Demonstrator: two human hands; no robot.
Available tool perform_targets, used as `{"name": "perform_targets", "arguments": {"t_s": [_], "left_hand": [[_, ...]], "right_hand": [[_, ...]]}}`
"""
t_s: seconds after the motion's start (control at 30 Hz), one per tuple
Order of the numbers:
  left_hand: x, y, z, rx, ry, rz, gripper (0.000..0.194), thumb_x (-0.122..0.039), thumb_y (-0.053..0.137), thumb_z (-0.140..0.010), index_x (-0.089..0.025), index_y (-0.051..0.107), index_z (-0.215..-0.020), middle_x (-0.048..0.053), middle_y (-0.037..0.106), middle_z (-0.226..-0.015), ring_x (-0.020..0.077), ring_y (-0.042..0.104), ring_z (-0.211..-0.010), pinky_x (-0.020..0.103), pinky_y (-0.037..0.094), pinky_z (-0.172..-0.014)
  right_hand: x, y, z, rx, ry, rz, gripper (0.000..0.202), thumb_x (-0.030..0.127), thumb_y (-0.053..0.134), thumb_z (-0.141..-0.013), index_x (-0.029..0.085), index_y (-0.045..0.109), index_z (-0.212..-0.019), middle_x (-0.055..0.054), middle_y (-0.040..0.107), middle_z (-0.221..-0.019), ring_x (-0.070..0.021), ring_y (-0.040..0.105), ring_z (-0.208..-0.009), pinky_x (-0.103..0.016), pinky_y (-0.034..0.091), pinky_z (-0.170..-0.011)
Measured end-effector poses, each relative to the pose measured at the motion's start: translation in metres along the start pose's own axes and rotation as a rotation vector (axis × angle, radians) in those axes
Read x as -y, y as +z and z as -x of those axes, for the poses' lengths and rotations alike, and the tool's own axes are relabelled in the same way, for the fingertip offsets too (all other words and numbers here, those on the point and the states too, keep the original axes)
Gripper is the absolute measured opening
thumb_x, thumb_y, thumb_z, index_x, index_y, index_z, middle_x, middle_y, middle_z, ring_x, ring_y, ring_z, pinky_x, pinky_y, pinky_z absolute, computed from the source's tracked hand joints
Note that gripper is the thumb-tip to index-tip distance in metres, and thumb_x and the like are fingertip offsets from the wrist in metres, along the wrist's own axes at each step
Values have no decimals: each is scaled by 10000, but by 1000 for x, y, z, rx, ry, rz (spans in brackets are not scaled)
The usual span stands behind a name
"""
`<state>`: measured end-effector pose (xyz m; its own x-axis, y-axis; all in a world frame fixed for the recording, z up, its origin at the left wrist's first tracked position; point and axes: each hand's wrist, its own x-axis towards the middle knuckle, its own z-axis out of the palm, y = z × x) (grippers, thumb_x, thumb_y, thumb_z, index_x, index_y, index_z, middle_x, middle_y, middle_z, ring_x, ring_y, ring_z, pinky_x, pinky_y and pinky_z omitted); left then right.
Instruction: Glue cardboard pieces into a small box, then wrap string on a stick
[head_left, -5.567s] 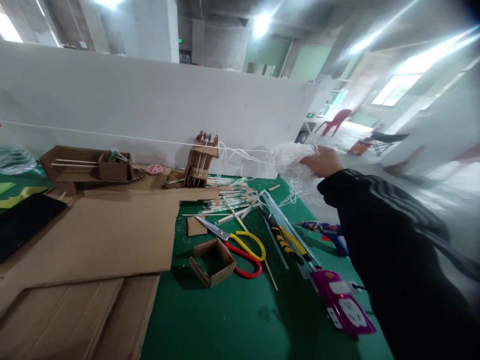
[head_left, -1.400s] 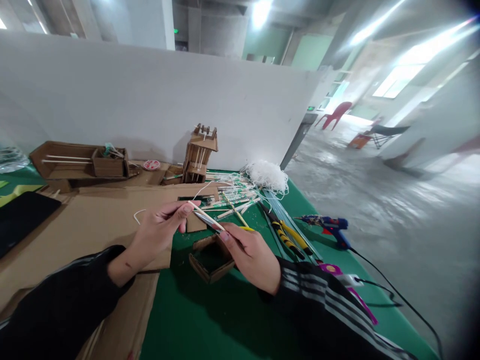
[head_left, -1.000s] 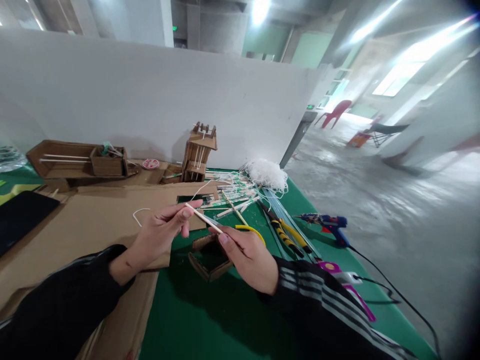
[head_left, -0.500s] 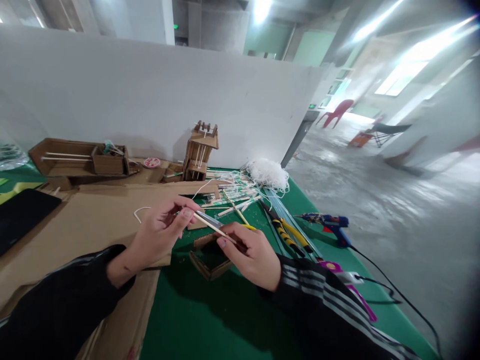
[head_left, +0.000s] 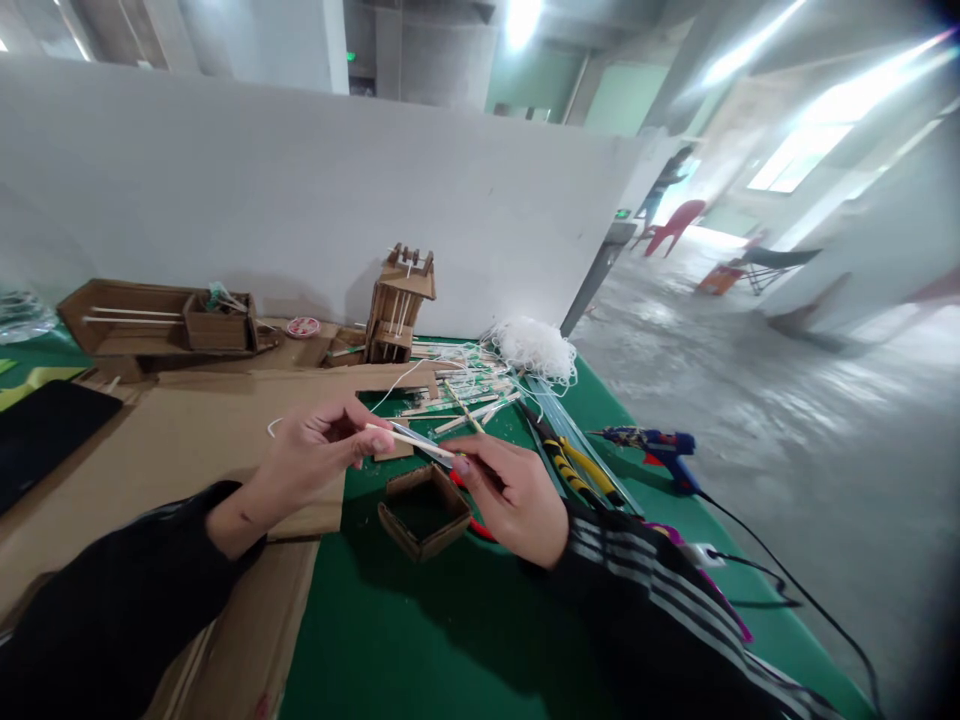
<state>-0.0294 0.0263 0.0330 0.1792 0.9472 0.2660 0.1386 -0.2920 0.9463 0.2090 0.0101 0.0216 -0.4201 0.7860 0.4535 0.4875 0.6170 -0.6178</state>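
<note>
A thin pale wooden stick spans the space between both hands above the table. My left hand pinches its left end between thumb and fingers. The right end is pinched by my right hand. Behind the stick shows the grey blade of a pair of scissors, whose red handles are partly covered by my right hand. Just below sits a small open cardboard frame on the green tabletop. A yellowish pencil-like stick lies beyond my right hand.
Wrapped sticks, white string, yellow-black pliers and a blue glue gun with its cable lie to the right. Cardboard sheets, a cardboard tower and a long cardboard box occupy the left and back.
The stick has turned closer to level. My left hand has shifted slightly left, my right hand slightly right, uncovering the red scissor handles. A person has appeared in the far background.
</note>
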Motion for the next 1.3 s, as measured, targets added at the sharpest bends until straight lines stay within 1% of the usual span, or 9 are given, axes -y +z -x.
{"name": "perform_targets", "arguments": {"t_s": [0.13,0.2,0.4,0.67,0.83,0.97,1.13,1.2,1.3], "left_hand": [[1,3,3,-66,82,-40,266,-427,733,-760,-169,675,-737,8,669,-645,98,529,-492,197,459,-443],[3,3,5,-72,126,-88,245,-419,707,-797,-179,674,-761,1,658,-656,98,530,-507,193,449,-459],[11,2,8,-34,245,-195,201,-368,634,-884,-195,645,-782,-21,596,-648,85,478,-500,196,378,-469],[8,1,11,-47,332,-414,307,-399,602,-903,-189,539,-688,-50,443,-568,91,364,-502,219,298,-469],[3,2,14,-45,431,-562,280,-362,582,-918,-188,543,-703,-69,431,-535,79,364,-464,209,285,-458],[1,3,14,-37,488,-549,275,-338,574,-925,-184,529,-701,-79,424,-535,74,359,-459,200,279,-453],[0,5,13,-6,495,-529,325,-278,572,-922,-174,472,-631,-73,385,-560,73,337,-489,206,264,-476],[1,9,15,29,512,-522,344,-278,563,-929,-172,455,-619,-67,373,-573,78,340,-506,214,264,-489],[1,20,20,103,535,-520,425,-307,541,-949,-171,393,-574,-62,323,-573,86,334,-524,225,252,-495]], "right_hand": [[-1,1,2,-16,73,-21,120,331,556,-926,218,572,-963,26,582,-641,-117,496,-523,-239,387,-525],[-1,2,1,-31,31,-24,101,301,544,-935,218,590,-900,6,605,-673,-122,514,-558,-238,395,-542],[-2,0,-2,0,-79,-22,166,230,469,-968,196,621,-913,-37,635,-786,-140,568,-697,-252,417,-638],[0,0,4,49,25,-57,88,283,571,-922,197,574,-945,31,576,-637,-101,470,-527,-232,358,-522],[-1,-1,1,26,-111,-69,125,216,514,-947,179,627,-910,-31,611,-774,-121,533,-658,-243,417,-621],[-1,-1,-1,-1,-179,-57,185,201,483,-951,158,658,-911,-51,581,-778,-133,530,-672,-254,432,-621],[1,2,3,-21,-133,-17,189,245,593,-903,175,622,-1076,-16,627,-764,-105,534,-590,-225,422,-559],[3,3,4,-21,-137,9,223,257,620,-892,192,607,-1106,-6,643,-775,-92,522,-556,-217,416,-539],[9,6,7,-9,-208,42,214,221,595,-910,213,604,-1124,-25,675,-862,-106,581,-645,-221,447,-603]]}}
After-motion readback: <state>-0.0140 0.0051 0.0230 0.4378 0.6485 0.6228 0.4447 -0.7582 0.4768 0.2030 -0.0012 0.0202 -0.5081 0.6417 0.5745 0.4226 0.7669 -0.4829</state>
